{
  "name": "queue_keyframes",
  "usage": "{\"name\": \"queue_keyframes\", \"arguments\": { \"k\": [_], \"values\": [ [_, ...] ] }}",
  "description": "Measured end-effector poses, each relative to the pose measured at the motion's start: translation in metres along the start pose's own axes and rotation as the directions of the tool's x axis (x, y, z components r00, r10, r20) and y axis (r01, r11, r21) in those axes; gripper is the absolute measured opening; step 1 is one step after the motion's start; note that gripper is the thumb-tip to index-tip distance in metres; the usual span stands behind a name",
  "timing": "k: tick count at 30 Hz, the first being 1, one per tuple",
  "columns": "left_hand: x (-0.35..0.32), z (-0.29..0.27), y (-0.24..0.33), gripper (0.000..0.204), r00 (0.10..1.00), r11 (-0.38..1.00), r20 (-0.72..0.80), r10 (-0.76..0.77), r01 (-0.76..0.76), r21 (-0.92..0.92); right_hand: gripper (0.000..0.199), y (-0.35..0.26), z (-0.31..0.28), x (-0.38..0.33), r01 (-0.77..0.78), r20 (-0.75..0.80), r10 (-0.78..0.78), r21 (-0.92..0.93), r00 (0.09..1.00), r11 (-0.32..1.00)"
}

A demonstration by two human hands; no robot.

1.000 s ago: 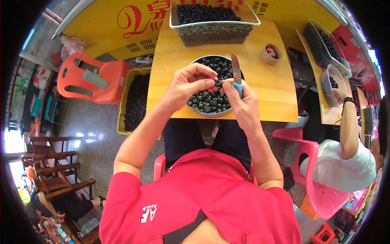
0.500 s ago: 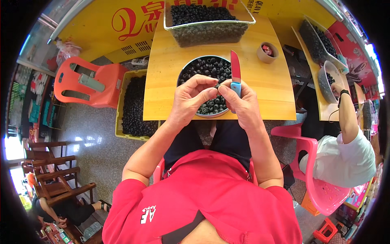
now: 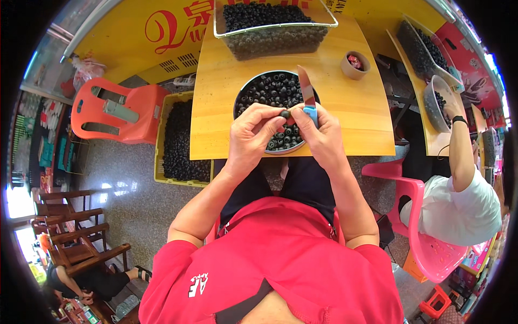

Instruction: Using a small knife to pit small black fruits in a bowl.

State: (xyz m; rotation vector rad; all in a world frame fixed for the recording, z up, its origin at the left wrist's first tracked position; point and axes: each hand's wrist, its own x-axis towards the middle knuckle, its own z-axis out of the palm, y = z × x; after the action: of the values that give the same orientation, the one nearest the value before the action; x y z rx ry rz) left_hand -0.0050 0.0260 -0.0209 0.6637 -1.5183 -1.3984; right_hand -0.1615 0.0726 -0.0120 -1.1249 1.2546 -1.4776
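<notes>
My left hand (image 3: 253,135) pinches a small, round, blackish-green piece (image 3: 285,114) between thumb and fingertips; its exact kind I cannot make out. In my right hand (image 3: 321,129) is a knife (image 3: 308,97) with a blue handle, its blade pointing up and away from me. The right thumb lies close beside the piece, and whether it touches cannot be told. Both hands are over the near part of a round metal-rimmed bowl (image 3: 270,90), which holds many similar dark round pieces.
The bowl stands on a yellow wooden table (image 3: 356,124). Behind it are a clear tub (image 3: 272,43) of dark pieces and a small round container (image 3: 355,66). At left, a yellow crate (image 3: 186,140) adjoins an orange chair (image 3: 118,110). A co-worker (image 3: 453,200) sits at right.
The knife blade has tilted leftward, and the small dark piece now shows more plainly between my fingertips. My hands have otherwise barely moved.
</notes>
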Motion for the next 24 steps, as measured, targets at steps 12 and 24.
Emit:
{"name": "queue_keyframes", "arguments": {
  "k": [12,24],
  "values": [
    [-0.001,-0.001,-0.003,0.013,0.994,0.981,0.016,-0.109,0.11,-0.162,0.014,-0.008,-0.007,-0.003,0.465,0.211,-0.463,-0.694,0.861,0.55],
    [-0.003,-0.006,0.007,0.013,0.989,0.933,0.149,0.001,0.053,-0.357,0.011,0.012,-0.016,0.004,0.336,0.163,-0.381,-0.827,0.91,0.45]
  ]
}}
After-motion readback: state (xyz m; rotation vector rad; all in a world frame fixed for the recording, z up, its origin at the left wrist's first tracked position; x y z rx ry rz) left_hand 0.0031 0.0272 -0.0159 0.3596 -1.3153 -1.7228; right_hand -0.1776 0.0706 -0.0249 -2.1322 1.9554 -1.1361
